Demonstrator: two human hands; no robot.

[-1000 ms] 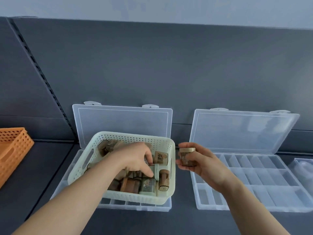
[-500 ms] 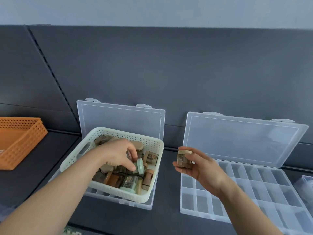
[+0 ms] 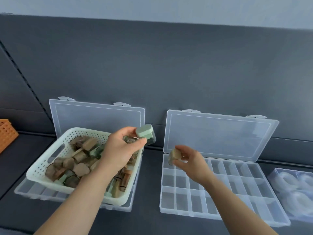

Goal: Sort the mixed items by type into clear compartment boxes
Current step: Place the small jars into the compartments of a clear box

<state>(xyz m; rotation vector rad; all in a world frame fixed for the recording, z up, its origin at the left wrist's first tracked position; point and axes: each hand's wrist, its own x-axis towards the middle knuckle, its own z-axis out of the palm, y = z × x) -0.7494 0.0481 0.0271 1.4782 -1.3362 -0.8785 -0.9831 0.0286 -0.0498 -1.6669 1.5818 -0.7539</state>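
Note:
A pale green perforated basket [image 3: 44, 164] full of several small brown-lidded and green-lidded jars sits on top of an open clear compartment box [image 3: 33, 190]. My left hand [image 3: 121, 150] holds a green-lidded jar [image 3: 146, 135] above the basket's right rim. My right hand [image 3: 191, 162] grips a tan-lidded jar [image 3: 173, 156] over the far left corner of a second open clear compartment box [image 3: 218, 202], whose visible cells hold nothing.
An orange perforated basket [image 3: 6, 133] stands at the far left edge. A clear packet with round shapes [image 3: 294, 189] lies right of the second box. Both box lids [image 3: 218, 134] lean back against the dark grey wall panel.
My left hand has come up out of the basket with a green-lidded jar. My right hand has carried its tan-lidded jar rightward over the right box.

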